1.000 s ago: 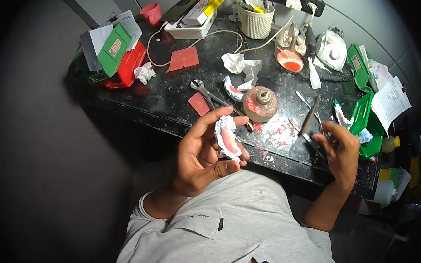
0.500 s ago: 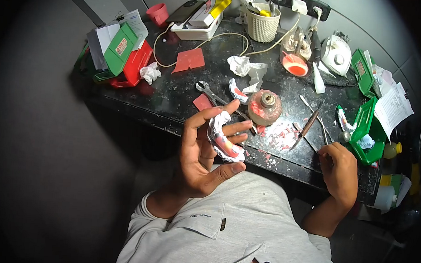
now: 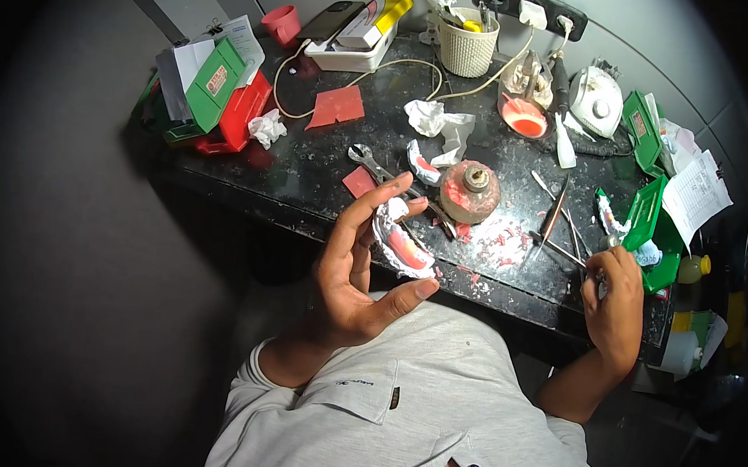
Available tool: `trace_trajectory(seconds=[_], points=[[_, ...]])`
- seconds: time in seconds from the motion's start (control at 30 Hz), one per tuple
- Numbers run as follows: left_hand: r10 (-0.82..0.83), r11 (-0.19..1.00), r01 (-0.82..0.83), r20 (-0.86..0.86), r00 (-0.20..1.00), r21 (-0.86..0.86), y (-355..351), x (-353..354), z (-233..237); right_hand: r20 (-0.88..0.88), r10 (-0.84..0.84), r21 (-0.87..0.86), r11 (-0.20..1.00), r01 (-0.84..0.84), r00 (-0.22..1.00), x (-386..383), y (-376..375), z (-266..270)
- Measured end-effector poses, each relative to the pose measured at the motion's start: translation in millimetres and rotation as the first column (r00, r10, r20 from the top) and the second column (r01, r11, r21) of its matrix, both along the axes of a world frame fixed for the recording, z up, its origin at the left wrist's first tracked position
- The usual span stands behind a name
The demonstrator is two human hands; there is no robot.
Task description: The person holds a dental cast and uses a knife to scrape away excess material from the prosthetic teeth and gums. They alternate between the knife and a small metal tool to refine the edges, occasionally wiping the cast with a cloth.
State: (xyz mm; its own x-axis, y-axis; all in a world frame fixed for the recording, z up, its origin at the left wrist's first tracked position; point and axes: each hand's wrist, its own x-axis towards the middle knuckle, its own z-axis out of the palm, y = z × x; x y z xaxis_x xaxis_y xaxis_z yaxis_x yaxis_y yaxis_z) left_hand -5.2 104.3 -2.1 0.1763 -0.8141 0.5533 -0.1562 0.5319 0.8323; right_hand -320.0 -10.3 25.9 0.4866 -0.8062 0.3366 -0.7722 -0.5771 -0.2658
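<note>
My left hand [image 3: 355, 271] holds a white plaster dental cast [image 3: 383, 225] with a pink wax rim [image 3: 407, 249] along its curve, gripped by the edges between thumb and fingers. At the right, my right hand [image 3: 615, 288] is closed on the end of a thin metal dental instrument [image 3: 559, 248] that points left over the bench. A wax knife [image 3: 554, 211] with a brown handle lies just beyond it, beside other slim tools. Behind the left hand stands a round glass spirit burner [image 3: 469, 194], and another small cast with pink wax [image 3: 423, 163] rests near it.
Pink wax shavings [image 3: 502, 240] litter the dark bench. Pliers [image 3: 385, 175], red wax sheets [image 3: 337, 106] and crumpled tissue [image 3: 437, 123] lie farther back. A green box [image 3: 661, 270] stands right, near a cast [image 3: 612, 214]. A dish of red wax [image 3: 525, 123] sits behind.
My right hand has shifted slightly right and up, drawing the thin instrument with it. The brown-handled knife has turned a little. My left hand has tilted the cast.
</note>
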Motion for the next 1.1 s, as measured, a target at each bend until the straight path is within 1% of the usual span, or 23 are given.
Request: trace_trajectory(seconds=[0.03, 0.1, 0.27, 0.33, 0.37, 0.4, 0.43, 0.47, 0.5, 0.53, 0.57, 0.6, 0.63, 0.67, 0.73, 0.77, 0.8, 0.87, 0.93, 1.0, 1.03, 1.07, 1.1], points=[[0.002, 1.0, -0.002, -0.001, 1.0, 0.0, 0.8, 1.0, 0.4, -0.025, 0.001, -0.067, 0.998, -0.003, 1.0, 0.1, 0.5, 1.5], [0.015, 1.0, -0.016, 0.034, 0.999, 0.022, 2.2, 2.0, 0.5, -0.026, -0.011, -0.069, 0.998, 0.009, 1.0, -5.6, -0.6, -1.9], [0.017, 0.999, -0.018, 0.025, 1.0, 0.032, 3.2, 0.4, -0.7, -0.069, -0.058, -0.047, 0.997, 0.055, 0.996, -28.2, -6.4, 4.2], [0.028, 0.999, -0.029, 0.032, 0.999, 0.037, 2.5, 0.2, -0.9, -0.111, -0.137, -0.116, 0.985, 0.125, 0.984, -35.5, -7.0, 9.8], [0.05, 0.999, -0.049, 0.09, 0.995, -0.005, 0.7, 1.4, -2.0, -0.091, -0.169, -0.154, 0.976, 0.154, 0.981, -41.2, -7.9, 7.6], [0.073, 0.997, -0.067, 0.146, 0.987, -0.047, 0.1, 2.0, -3.2, -0.092, -0.169, -0.152, 0.976, 0.154, 0.981, -46.5, -8.7, 8.2], [0.072, 0.997, -0.066, 0.146, 0.987, -0.045, 0.4, 2.1, -4.3, -0.05, -0.197, -0.177, 0.967, 0.185, 0.979, -52.0, -9.6, 11.0], [0.105, 0.994, -0.095, 0.175, 0.979, -0.06, 0.5, 2.3, -5.2, -0.008, -0.223, -0.202, 0.955, 0.217, 0.975, -58.1, -10.9, 12.7], [0.137, 0.989, -0.124, 0.204, 0.969, -0.076, 0.7, 2.3, -6.1, 0.145, -0.192, -0.164, 0.963, 0.215, 0.971, -66.1, -12.9, 12.1], [0.134, 0.99, -0.122, 0.204, 0.97, -0.073, 0.4, 2.2, -7.0, 0.143, -0.195, -0.161, 0.963, 0.217, 0.97, -72.7, -15.4, 8.2], [0.162, 0.985, -0.142, 0.237, 0.958, -0.102, -0.4, 2.1, -7.7, 0.521, -0.156, -0.01, 0.982, 0.189, 0.839, -78.8, -18.0, 2.6], [0.19, 0.978, -0.159, 0.269, 0.944, -0.131, -0.7, 1.6, -8.4, 0.812, -0.155, 0.117, 0.988, 0.103, 0.563, -81.2, -19.1, 1.3], [0.183, 0.98, -0.154, 0.269, 0.945, -0.126, -0.3, 0.5, -8.4, 0.857, 0.055, 0.054, 0.979, -0.196, 0.512, -83.8, -23.4, 2.5], [0.21, 0.975, -0.178, 0.299, 0.931, -0.13, -0.1, -0.9, -7.5, 0.858, 0.049, 0.058, 0.98, -0.19, 0.512, -82.7, -22.6, -1.1], [0.228, 0.972, -0.195, 0.33, 0.916, -0.132, -1.0, -2.8, -6.6, 0.949, 0.089, 0.069, 0.878, -0.474, 0.302, -48.7, -11.2, 3.7], [0.234, 0.97, -0.194, 0.352, 0.906, -0.146, -1.7, -3.5, -6.6, 0.962, 0.108, 0.051, 0.831, -0.554, 0.252, -36.4, -10.4, 1.3], [0.242, 0.968, -0.194, 0.374, 0.895, -0.162, -2.5, -4.1, -6.4, 0.953, 0.133, 0.032, 0.852, -0.522, 0.274, -20.6, -8.3, -1.1], [0.223, 0.973, -0.182, 0.374, 0.9, -0.141, -2.2, -5.9, -5.8, 0.972, 0.073, 0.082, 0.784, -0.615, 0.223, 7.3, 3.6, -1.3], [0.208, 0.977, -0.174, 0.372, 0.905, -0.122, -1.9, -6.7, -5.3, 0.975, 0.09, 0.066, 0.755, -0.652, 0.203, 42.9, 14.7, -1.5], [0.206, 0.978, -0.175, 0.386, 0.899, -0.114, -1.9, -6.5, -5.3, 0.983, 0.083, 0.06, 0.7, -0.712, 0.164, 65.2, 24.0, -0.2], [0.2, 0.979, -0.172, 0.385, 0.901, -0.108, -2.0, -6.9, -6.0, 0.984, 0.017, 0.12, 0.674, -0.729, 0.178, 67.9, 30.8, 0.0], [0.201, 0.979, -0.174, 0.378, 0.904, -0.104, -2.0, -7.0, -6.7, 0.986, -0.046, 0.151, 0.643, -0.751, 0.159, 73.5, 36.7, 1.1], [0.202, 0.979, -0.177, 0.372, 0.906, -0.101, -2.0, -7.2, -7.5, 0.985, -0.063, 0.165, 0.634, -0.755, 0.163, 78.0, 40.9, 1.1]])
